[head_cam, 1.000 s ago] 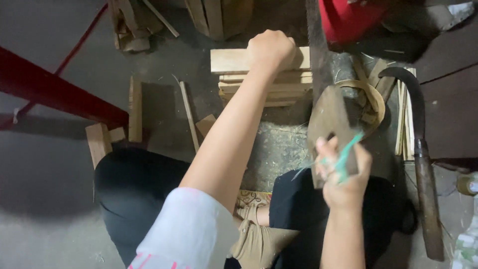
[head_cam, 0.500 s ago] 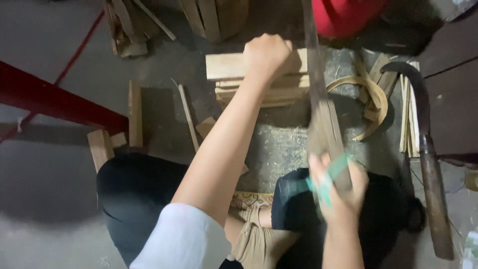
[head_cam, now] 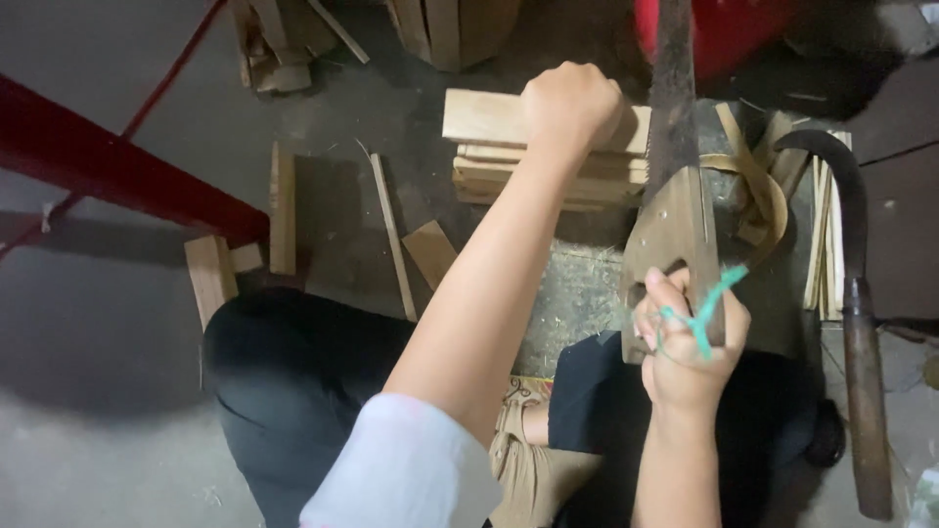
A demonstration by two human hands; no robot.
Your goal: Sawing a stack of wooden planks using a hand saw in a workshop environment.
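Saw (head_cam: 675, 210) gripped by right hand (head_cam: 690, 342); left hand (head_cam: 570, 103) (fisted) clamps stacked planks (head_cam: 489, 147).

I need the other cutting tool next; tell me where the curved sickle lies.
The sickle lies on the floor at the far right of the head view, beside the thin wood strips, right of the right hand.

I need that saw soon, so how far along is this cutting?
Done: sawdust on the floor and offcuts lying about show some cutting has happened. In hand: the left hand presses down the stacked wooden boards while the right hand grips the handsaw, its blade alongside the stack's end. Left: how deep the cut is cannot be seen.
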